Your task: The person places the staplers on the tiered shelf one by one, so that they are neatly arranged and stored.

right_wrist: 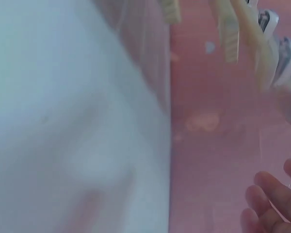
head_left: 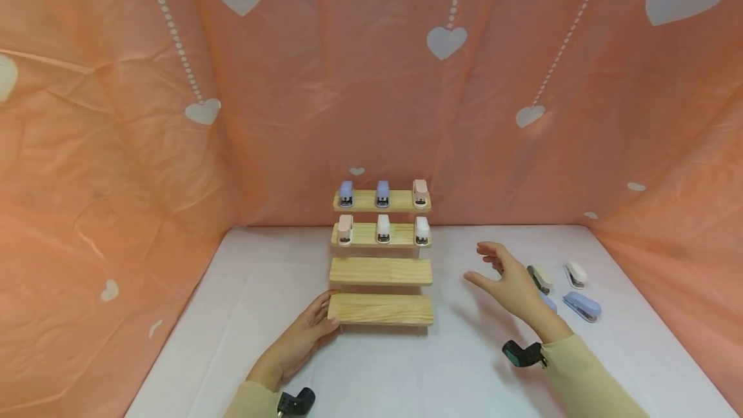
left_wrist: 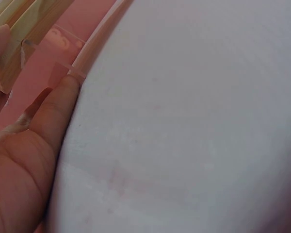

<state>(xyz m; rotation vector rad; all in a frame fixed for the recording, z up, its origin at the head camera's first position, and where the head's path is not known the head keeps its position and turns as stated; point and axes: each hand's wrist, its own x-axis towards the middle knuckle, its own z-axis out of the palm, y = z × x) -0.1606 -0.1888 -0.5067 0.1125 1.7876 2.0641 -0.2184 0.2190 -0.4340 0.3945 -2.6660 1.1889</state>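
Observation:
A stepped wooden display rack (head_left: 380, 309) stands mid-table, its lower two shelves bare. My left hand (head_left: 304, 340) holds the left end of the lowest shelf, thumb at the front and fingers toward the back. The left wrist view shows that thumb on the wood edge (left_wrist: 19, 53). On the top shelf are two purple mini staplers (head_left: 382, 193) and a pink one (head_left: 420, 192). The second shelf bears another pink stapler (head_left: 345, 229) and two white staplers (head_left: 383, 228). My right hand (head_left: 511, 286) hovers right of the rack with fingers spread, holding nothing.
Several loose staplers lie on the table at the right: a white one (head_left: 576, 275), a purple one (head_left: 582, 306), a cream one (head_left: 541, 278), and another purple one partly hidden by my right hand. An orange curtain (head_left: 371, 95) with hearts encloses the white table (head_left: 244, 289).

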